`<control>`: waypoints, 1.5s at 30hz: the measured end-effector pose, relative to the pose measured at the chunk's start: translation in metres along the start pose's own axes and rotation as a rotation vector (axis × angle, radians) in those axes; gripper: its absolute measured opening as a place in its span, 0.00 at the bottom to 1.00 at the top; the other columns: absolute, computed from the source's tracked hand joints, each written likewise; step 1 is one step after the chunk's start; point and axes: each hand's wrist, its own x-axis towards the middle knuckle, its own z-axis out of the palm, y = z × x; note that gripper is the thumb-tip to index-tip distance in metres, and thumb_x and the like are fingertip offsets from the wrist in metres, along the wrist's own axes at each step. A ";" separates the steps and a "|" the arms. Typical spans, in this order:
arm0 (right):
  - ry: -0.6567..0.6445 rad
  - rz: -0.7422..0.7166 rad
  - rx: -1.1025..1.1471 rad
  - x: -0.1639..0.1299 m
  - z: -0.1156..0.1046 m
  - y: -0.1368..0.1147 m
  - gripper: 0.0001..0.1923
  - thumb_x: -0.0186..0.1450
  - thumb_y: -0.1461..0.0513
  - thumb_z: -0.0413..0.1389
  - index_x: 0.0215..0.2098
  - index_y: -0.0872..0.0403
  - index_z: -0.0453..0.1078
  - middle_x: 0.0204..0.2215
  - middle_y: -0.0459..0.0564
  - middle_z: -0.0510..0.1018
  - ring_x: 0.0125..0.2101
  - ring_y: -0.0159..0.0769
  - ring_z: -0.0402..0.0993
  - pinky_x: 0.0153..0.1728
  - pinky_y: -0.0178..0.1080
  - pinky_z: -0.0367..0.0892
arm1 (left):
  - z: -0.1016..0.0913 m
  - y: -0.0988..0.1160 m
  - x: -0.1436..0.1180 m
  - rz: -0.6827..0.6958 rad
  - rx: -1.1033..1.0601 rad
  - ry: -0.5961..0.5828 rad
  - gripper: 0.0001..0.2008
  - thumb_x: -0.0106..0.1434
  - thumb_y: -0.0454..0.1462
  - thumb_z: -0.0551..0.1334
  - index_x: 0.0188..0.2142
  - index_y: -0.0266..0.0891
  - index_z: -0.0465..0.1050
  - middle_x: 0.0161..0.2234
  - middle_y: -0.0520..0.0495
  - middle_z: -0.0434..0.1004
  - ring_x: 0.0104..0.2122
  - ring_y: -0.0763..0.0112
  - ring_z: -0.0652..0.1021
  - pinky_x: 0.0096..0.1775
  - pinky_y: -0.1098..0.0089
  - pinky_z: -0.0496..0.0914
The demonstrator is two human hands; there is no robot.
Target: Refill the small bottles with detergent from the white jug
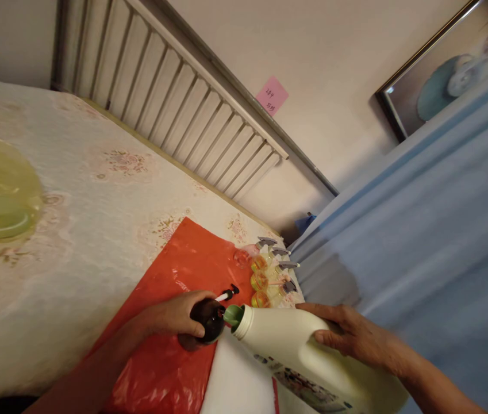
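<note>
My left hand point(183, 315) is wrapped round a dark bottle point(209, 319), whose open mouth faces the right. With my right hand point(353, 336) I hold a large pale detergent jug point(304, 339) tilted on its side. Its green spout point(234, 314) meets or nearly touches the bottle's mouth; whether liquid is flowing I cannot tell. Just beyond the bottle, a black pump head point(230, 293) with a white tube lies on a red plastic sheet point(170, 379). The jug carries a printed label, partly cut off at the bottom of the view.
Several small orange-yellow containers point(260, 282) and spray bottles with grey tops point(284, 265) stand behind the jug's neck. At the left sits a clear yellow basin point(2, 190) on the flowered tablecloth point(80, 247). A radiator point(175, 103) borders the table; a blue curtain point(433, 230) hangs right.
</note>
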 end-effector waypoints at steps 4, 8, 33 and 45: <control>0.002 0.014 -0.009 0.000 0.000 -0.001 0.32 0.67 0.44 0.52 0.65 0.49 0.63 0.48 0.52 0.80 0.46 0.46 0.75 0.46 0.41 0.72 | 0.000 -0.001 0.001 0.003 0.010 0.001 0.28 0.46 0.33 0.65 0.50 0.41 0.67 0.38 0.49 0.76 0.30 0.65 0.79 0.25 0.72 0.71; 0.007 0.012 -0.011 0.000 0.000 -0.002 0.32 0.67 0.44 0.52 0.64 0.50 0.63 0.47 0.52 0.80 0.44 0.46 0.76 0.46 0.41 0.72 | 0.000 0.000 0.001 -0.008 0.011 0.003 0.29 0.46 0.33 0.64 0.51 0.41 0.66 0.38 0.49 0.77 0.30 0.63 0.80 0.25 0.71 0.71; -0.004 -0.001 -0.014 0.000 -0.001 -0.004 0.31 0.68 0.45 0.51 0.65 0.48 0.63 0.50 0.52 0.79 0.48 0.47 0.75 0.49 0.43 0.70 | 0.000 0.001 0.000 0.015 0.078 0.031 0.30 0.45 0.34 0.65 0.51 0.42 0.67 0.43 0.47 0.77 0.37 0.59 0.80 0.29 0.71 0.73; 0.007 0.013 -0.017 0.000 0.000 -0.005 0.32 0.67 0.44 0.52 0.64 0.48 0.63 0.48 0.52 0.80 0.46 0.47 0.75 0.48 0.42 0.71 | 0.001 0.005 -0.001 -0.006 0.083 0.031 0.30 0.45 0.33 0.64 0.51 0.42 0.67 0.40 0.49 0.78 0.33 0.62 0.80 0.28 0.71 0.72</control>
